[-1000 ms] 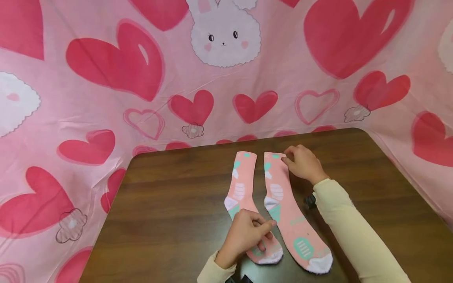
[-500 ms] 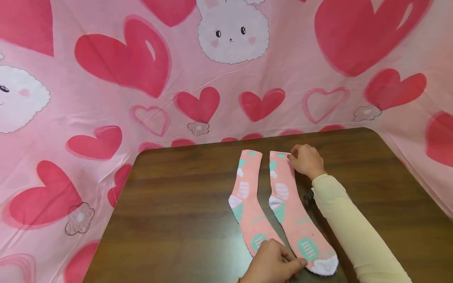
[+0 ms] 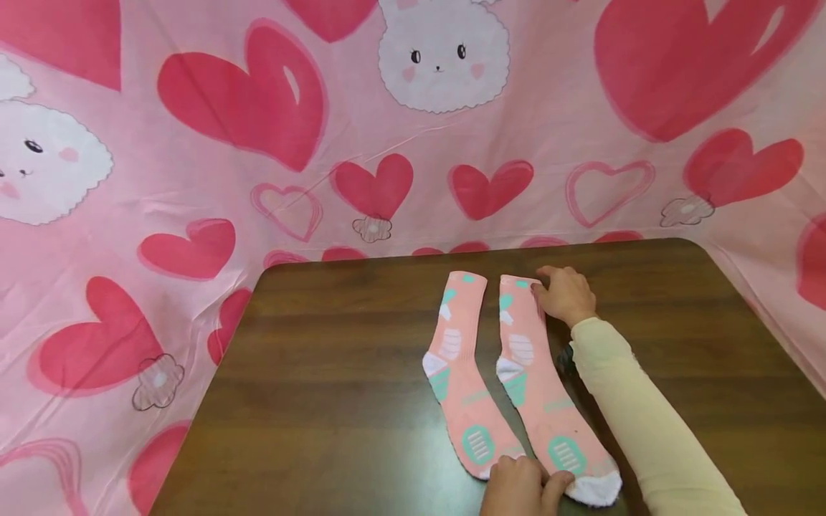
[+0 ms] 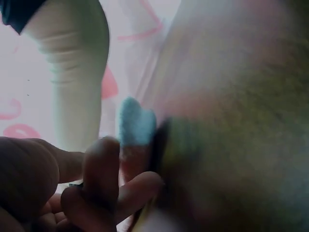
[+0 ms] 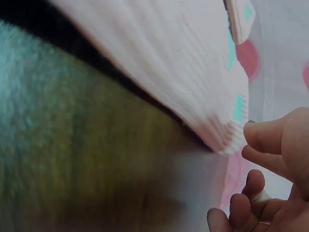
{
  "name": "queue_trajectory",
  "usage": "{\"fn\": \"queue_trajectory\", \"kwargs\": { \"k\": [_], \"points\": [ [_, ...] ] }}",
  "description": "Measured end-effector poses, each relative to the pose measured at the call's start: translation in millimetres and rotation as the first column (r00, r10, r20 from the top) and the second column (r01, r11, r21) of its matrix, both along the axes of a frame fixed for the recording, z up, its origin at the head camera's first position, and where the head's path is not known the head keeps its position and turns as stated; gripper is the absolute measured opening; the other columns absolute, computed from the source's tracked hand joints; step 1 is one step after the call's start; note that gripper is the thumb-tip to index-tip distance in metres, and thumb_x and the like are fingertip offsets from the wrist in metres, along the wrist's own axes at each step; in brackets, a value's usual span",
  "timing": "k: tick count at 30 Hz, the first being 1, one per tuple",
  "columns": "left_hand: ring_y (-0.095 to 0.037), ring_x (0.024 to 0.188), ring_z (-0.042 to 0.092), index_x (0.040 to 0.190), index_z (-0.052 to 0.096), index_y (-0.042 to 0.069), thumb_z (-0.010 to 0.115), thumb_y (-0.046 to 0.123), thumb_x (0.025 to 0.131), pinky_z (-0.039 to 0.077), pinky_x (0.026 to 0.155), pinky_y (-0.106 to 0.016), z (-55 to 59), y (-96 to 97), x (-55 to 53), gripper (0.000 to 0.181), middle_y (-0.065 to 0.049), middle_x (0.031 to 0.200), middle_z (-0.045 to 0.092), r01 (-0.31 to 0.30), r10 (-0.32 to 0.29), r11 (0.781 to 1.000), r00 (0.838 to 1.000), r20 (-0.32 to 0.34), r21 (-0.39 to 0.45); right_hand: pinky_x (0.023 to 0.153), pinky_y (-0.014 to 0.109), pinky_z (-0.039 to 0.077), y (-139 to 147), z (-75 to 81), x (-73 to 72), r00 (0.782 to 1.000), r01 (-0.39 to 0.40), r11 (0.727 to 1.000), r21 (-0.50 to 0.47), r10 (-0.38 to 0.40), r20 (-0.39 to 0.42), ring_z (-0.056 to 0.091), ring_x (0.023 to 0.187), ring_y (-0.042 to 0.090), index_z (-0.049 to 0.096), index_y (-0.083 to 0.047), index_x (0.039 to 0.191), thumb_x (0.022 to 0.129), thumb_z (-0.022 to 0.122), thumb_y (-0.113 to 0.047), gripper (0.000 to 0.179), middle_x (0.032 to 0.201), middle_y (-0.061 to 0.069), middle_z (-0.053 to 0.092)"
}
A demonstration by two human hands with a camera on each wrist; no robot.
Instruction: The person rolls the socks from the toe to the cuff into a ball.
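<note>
Two pink ankle-high socks with mint patches and white heels and toes lie flat, side by side. The left sock has its toe partly covered by my left hand. That hand's thumb and finger pinch the near edge of the right sock at its white toe. In the left wrist view, the white toe shows just beyond my curled fingers. My right hand pinches the far right corner of the right sock's cuff, thumb and forefinger meeting at its ribbed edge.
Both socks lie on a dark wooden table with rounded far corners. Behind and beside it hangs a pink cloth printed with red hearts and white rabbit faces. A pale yellow sleeve stretches along the right sock's right side.
My left hand has moved from over the left sock's foot toward me and right, to the right sock's toe. The right hand stays at the cuff. The head view has shifted slightly left.
</note>
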State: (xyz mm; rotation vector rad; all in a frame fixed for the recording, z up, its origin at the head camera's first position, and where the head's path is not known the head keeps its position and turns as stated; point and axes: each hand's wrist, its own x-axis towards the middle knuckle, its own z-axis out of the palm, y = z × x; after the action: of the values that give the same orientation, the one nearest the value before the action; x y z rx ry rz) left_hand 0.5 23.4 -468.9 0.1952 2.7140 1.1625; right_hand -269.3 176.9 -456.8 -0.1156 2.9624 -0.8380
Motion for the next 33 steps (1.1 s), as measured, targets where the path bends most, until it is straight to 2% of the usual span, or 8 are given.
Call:
{"fn": "queue_trajectory", "kwargs": {
  "k": [4, 7, 14, 19, 22, 26, 31, 33],
  "points": [
    [-0.007, 0.043, 0.048, 0.053, 0.065, 0.018, 0.077, 0.051, 0.084, 0.04, 0.045, -0.02, -2.1, 4.0, 1.0, 0.046, 0.008, 0.045, 0.049, -0.065, 0.066, 0.994, 0.998, 0.008, -0.084, 0.081, 0.073, 0.042, -2.5, -3.3, -0.8, 1.0, 0.021, 1.0, -0.007, -0.021, 0.004, 0.046, 0.117, 0.052, 0.061, -0.009, 0.128, 0.1, 0.053, -0.032, 0.037, 0.126, 0.028, 0.05],
    [-0.008, 0.043, 0.046, 0.052, 0.055, 0.019, 0.081, 0.051, 0.08, 0.038, 0.043, -0.02, -4.0, 6.4, 0.5, 0.05, 0.007, 0.044, 0.043, -0.099, 0.099, 0.991, 0.995, -0.002, -0.095, 0.078, 0.07, 0.044, -3.0, -4.5, -1.5, 0.999, 0.031, 0.999, -0.021, -0.032, -0.009, 0.049, 0.112, 0.05, 0.061, -0.009, 0.121, 0.1, 0.054, -0.031, 0.032, 0.122, 0.026, 0.051],
    [0.002, 0.044, 0.045, 0.063, 0.061, 0.019, 0.086, 0.022, 0.074, 0.037, 0.044, -0.013, -7.9, 8.6, 0.3, 0.028, 0.012, 0.05, 0.053, -0.104, 0.089, 0.991, 0.982, -0.168, -0.088, 0.069, 0.058, 0.046, -5.4, -3.5, -4.2, 0.998, 0.056, 0.998, -0.035, -0.057, -0.031, 0.057, 0.095, 0.04, 0.06, -0.01, 0.106, 0.098, 0.057, -0.029, 0.021, 0.102, 0.019, 0.062],
    [0.011, 0.047, 0.047, 0.072, 0.061, 0.018, 0.084, 0.007, 0.076, 0.039, 0.046, -0.009, -7.6, 8.5, 2.2, 0.026, 0.014, 0.057, 0.06, -0.096, 0.112, 0.99, 0.982, -0.154, 0.104, 0.071, 0.056, 0.047, -4.8, -3.5, -6.3, 0.996, 0.052, 0.997, -0.06, -0.056, -0.07, 0.058, 0.091, 0.042, 0.061, -0.006, 0.098, 0.097, 0.061, -0.022, 0.016, 0.093, 0.019, 0.065],
    [0.013, 0.05, 0.051, 0.083, 0.063, 0.015, 0.081, -0.001, 0.076, 0.041, 0.048, -0.008, -5.8, 4.4, 2.4, 0.025, 0.011, 0.065, 0.065, -0.086, 0.124, 0.968, 0.981, -0.149, 0.236, 0.081, 0.058, 0.047, -4.2, -2.8, -8.2, 0.993, 0.021, 0.995, -0.098, -0.032, -0.114, 0.057, 0.096, 0.048, 0.062, 0.003, 0.102, 0.095, 0.063, -0.014, 0.019, 0.095, 0.024, 0.065],
    [0.014, 0.053, 0.054, 0.096, 0.072, 0.006, 0.08, -0.006, 0.074, 0.044, 0.052, -0.008, -3.8, -3.4, 0.9, 0.027, 0.006, 0.08, 0.072, -0.061, 0.123, 0.937, 0.979, -0.162, 0.345, 0.092, 0.06, 0.045, -3.7, 0.8, -11.4, 0.993, -0.014, 0.995, -0.094, 0.003, -0.122, 0.053, 0.107, 0.054, 0.063, 0.011, 0.114, 0.095, 0.06, -0.009, 0.028, 0.106, 0.03, 0.066],
    [0.014, 0.054, 0.056, 0.103, 0.077, 0.001, 0.081, -0.005, 0.074, 0.049, 0.067, -0.011, 0.8, -12.7, -2.2, 0.03, -0.001, 0.104, 0.073, -0.067, 0.114, 0.901, 0.99, -0.085, 0.428, 0.082, 0.057, 0.048, -2.5, 6.0, -13.4, 0.996, -0.017, 0.998, -0.064, 0.011, -0.085, 0.056, 0.099, 0.049, 0.069, 0.006, 0.105, 0.098, 0.056, -0.01, 0.022, 0.103, 0.028, 0.067],
    [0.012, 0.054, 0.058, 0.106, 0.076, -0.002, 0.08, -0.005, 0.075, 0.05, 0.072, -0.013, 3.6, -15.4, -2.3, 0.031, -0.004, 0.108, 0.073, -0.061, 0.101, 0.877, 0.993, -0.059, 0.476, 0.077, 0.055, 0.049, -1.0, 7.3, -13.6, 0.996, -0.012, 0.998, -0.059, 0.007, -0.084, 0.056, 0.094, 0.045, 0.069, 0.004, 0.102, 0.098, 0.055, -0.01, 0.021, 0.099, 0.026, 0.067]
  ]
}}
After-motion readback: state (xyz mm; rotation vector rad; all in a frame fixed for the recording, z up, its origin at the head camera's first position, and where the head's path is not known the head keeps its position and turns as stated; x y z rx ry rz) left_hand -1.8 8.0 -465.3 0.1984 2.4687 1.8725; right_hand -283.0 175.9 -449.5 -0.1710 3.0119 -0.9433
